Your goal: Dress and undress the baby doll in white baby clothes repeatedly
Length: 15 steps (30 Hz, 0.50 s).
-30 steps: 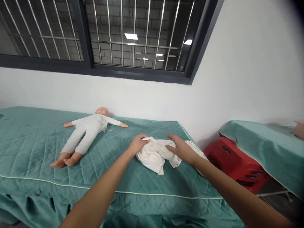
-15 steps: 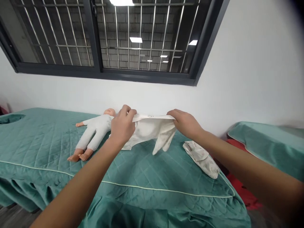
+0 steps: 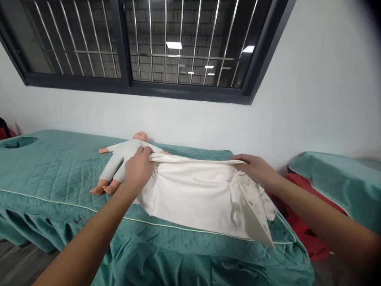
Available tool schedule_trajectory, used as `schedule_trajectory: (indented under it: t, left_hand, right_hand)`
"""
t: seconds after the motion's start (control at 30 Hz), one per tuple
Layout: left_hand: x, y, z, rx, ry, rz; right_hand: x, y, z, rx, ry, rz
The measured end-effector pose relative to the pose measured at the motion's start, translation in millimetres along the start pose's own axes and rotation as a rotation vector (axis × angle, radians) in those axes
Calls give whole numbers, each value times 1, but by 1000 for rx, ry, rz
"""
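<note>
A white baby garment is stretched out sideways between my two hands, its lower part hanging toward the bed's front edge. At its upper left edge, my left hand has its fingers closed on the cloth. My right hand pinches the upper right edge, where a printed section and folds hang down. Behind my left hand lies a baby doll in a pale suit, on its back with arms spread. The second folded garment at the right is mostly covered by the cloth; a printed bit shows.
Everything lies on a bed with a green quilted cover, which has an opening at the far left. A wall and a barred window stand behind. To the right are red fabric and another green-covered surface.
The garment has swung down toward me and spread wider between my hands. My right hand has moved right and both hands are slightly lower.
</note>
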<state>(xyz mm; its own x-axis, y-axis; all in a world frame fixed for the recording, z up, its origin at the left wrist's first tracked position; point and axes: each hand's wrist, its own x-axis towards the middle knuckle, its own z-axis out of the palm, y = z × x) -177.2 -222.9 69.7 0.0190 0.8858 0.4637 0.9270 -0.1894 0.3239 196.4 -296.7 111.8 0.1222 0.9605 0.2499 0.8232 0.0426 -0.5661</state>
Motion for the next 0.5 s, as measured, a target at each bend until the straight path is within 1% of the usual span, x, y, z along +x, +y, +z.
schedule_trajectory:
  t: [0.03,0.07,0.1,0.13,0.17,0.23,0.27,0.3,0.33,0.37,0.43,0.5]
  left_hand:
    - [-5,5,12,78,-37,-1]
    - [-11,11,27,149,-65,5]
    - [-19,18,43,213,-84,34]
    - [-29,24,60,252,-100,83]
    - [-40,31,76,257,-135,132]
    - [-59,41,106,175,-237,277]
    - [-67,44,117,124,-286,304]
    - [-72,47,124,76,-332,316]
    - [-74,49,130,40,-363,307]
    - [-74,52,132,20,-377,285]
    - [-69,56,134,16,-364,257]
    - [-61,61,134,19,-342,253]
  right_hand:
    - [3,8,15,-90,-27,-9]
    - [5,13,33,-203,-23,-22]
    - [3,17,54,-328,3,-33]
    - [0,17,77,-371,19,-40]
    - [-7,16,101,-398,18,-75]
    - [-24,10,148,-449,-47,-244]
    - [-32,6,168,-424,-92,-266]
    - [-39,4,186,-402,-116,-223]
    - [-43,2,199,-395,-129,-151]
    - [-44,1,209,-390,-130,-78]
    - [-38,3,221,-397,-107,45]
    - [-25,6,224,-405,-77,113]
